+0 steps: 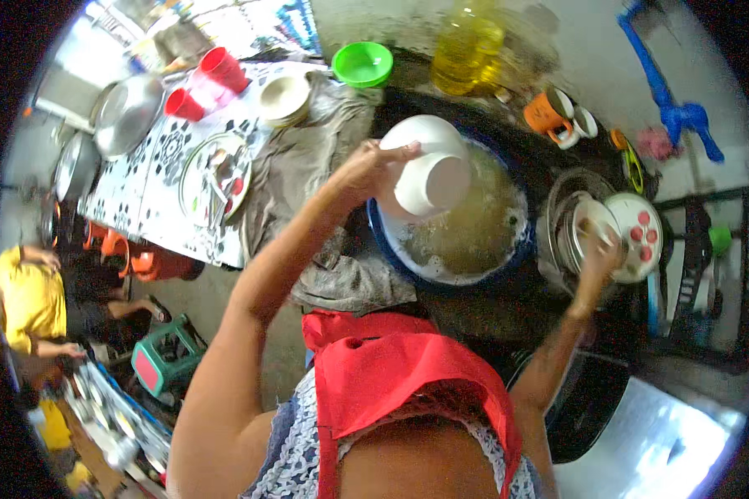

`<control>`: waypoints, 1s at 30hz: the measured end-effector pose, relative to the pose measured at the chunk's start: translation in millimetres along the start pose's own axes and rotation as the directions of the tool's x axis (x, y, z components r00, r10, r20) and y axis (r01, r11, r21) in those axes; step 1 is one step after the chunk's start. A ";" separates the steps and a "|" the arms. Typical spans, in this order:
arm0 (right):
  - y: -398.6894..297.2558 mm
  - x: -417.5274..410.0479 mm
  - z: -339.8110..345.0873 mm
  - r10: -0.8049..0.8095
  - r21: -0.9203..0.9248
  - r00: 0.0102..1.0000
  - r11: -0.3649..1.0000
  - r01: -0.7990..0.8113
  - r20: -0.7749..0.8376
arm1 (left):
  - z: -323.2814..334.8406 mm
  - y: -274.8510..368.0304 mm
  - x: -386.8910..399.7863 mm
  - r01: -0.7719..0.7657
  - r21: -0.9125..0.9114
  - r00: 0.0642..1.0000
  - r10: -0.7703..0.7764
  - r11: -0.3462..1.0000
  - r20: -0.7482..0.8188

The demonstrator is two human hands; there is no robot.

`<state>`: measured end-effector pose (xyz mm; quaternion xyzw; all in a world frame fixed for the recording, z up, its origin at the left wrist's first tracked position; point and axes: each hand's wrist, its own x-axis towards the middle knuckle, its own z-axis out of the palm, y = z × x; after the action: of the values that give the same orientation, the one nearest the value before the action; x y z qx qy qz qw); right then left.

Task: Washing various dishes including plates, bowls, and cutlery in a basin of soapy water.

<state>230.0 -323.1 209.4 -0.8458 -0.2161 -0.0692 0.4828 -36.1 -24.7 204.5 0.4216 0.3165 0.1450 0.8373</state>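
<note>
My left hand [377,165] grips a white bowl [415,140] by its side. The bowl is tilted, its round base facing me, above a blue-rimmed basin [384,249] of cloudy, foamy water [480,218]. To the right, my right hand [601,252] is blurred and reaches over a small whitish bowl [583,218]. Whether the fingers grip that bowl is unclear. Beside it sits a white plate with red spots [633,262], next to a metal basin [552,187].
A patterned table [168,150] at left bears a plate with cutlery [215,181], red cups [223,70] and stacked bowls [284,100]. Behind the basin stand a green bowl [362,65], a jug of yellow liquid [468,56] and an orange mug [546,112]. A person [34,299] sits far left.
</note>
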 end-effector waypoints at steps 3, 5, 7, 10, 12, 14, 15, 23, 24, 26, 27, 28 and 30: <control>65.2 32.7 -81.8 -0.228 -0.762 0.972 0.639 0.105 -0.057 | -27.5 44.9 -41.1 -0.136 0.375 0.965 0.208 0.917 -0.159; 131.8 34.5 -108.9 -0.018 -0.797 0.983 0.588 -0.138 -0.183 | -41.1 65.0 -60.9 -0.212 0.607 0.952 0.303 0.766 -0.050; 145.5 42.9 -109.8 -0.042 -0.763 0.992 0.644 -0.065 -0.120 | -69.8 57.9 -70.2 -0.229 0.763 0.931 0.365 0.604 -0.009; 161.9 54.9 -110.5 -0.093 -0.647 0.996 0.759 0.074 0.005 | -94.6 28.3 -77.8 -0.083 0.991 0.813 0.582 0.101 0.009; 178.0 62.4 -112.3 0.159 -0.464 0.987 0.873 -0.146 -0.013 | -104.4 7.3 -77.9 -0.059 0.995 0.761 0.640 -0.086 0.101; 198.4 71.4 -119.6 0.617 -0.086 0.782 0.787 -0.611 0.088 | -114.0 -12.7 -75.8 -0.064 0.974 0.746 0.639 -0.215 0.190; 213.8 71.4 -133.8 0.612 -0.096 0.787 0.790 -0.605 0.072 | -113.0 -15.7 -73.7 -0.074 0.958 0.768 0.598 -0.276 0.231; 193.2 55.5 -90.8 0.580 0.175 0.561 0.587 -0.791 0.590 | -134.6 -63.6 -75.1 0.005 0.976 0.813 0.569 -0.216 0.122; 192.1 49.3 -85.2 0.559 0.257 0.659 0.631 -0.732 0.503 | -124.0 -61.9 -75.5 0.002 0.992 0.821 0.567 -0.126 0.070; 193.7 51.9 -78.0 0.526 0.323 0.744 0.679 -0.659 0.413 | -107.1 -57.9 -75.5 -0.038 0.999 0.821 0.570 0.023 0.019; 202.6 56.0 -83.5 0.563 0.260 0.746 0.707 -0.658 0.355 | -97.8 -56.7 -71.4 -0.051 0.998 0.823 0.568 0.030 0.025; 212.6 61.6 -92.2 0.595 0.195 0.749 0.729 -0.656 0.291 | -88.8 -56.2 -66.0 -0.098 0.995 0.796 0.599 -0.014 0.087; 217.7 77.9 -99.3 0.606 0.213 0.758 0.729 -0.651 0.242 | -79.1 -54.8 -59.4 -0.181 0.943 0.764 0.564 -0.278 0.313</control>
<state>403.1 -479.8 115.6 -0.7930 0.0389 0.1968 0.5753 -134.1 -39.4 149.8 0.9432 0.2673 0.1735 0.0943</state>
